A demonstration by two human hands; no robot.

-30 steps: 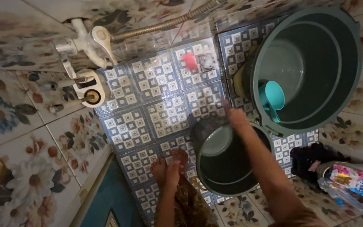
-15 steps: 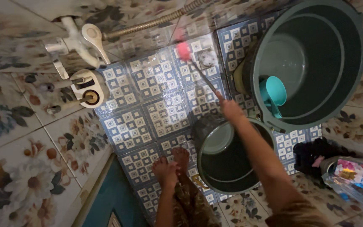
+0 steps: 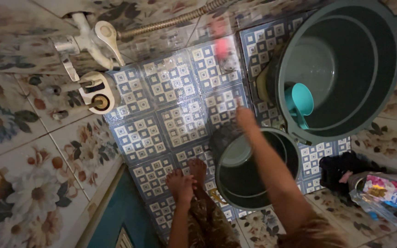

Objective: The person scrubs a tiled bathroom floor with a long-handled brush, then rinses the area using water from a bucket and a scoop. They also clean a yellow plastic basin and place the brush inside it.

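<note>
Blue patterned floor tiles [image 3: 180, 119], floral walls, right hand [image 3: 245, 117] stretched forward above small bucket [image 3: 253, 167], finger state unclear, blurred pink object [image 3: 221, 46] beyond it near the drain, large bucket [image 3: 341, 69] with teal scoop [image 3: 298, 100] right, colourful pouch [image 3: 387, 193] far right.

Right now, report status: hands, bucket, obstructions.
Right hand above small bucket rim, grip unclear. Left hand unseen. Blurred pink thing beyond; large tub alongside.
</note>
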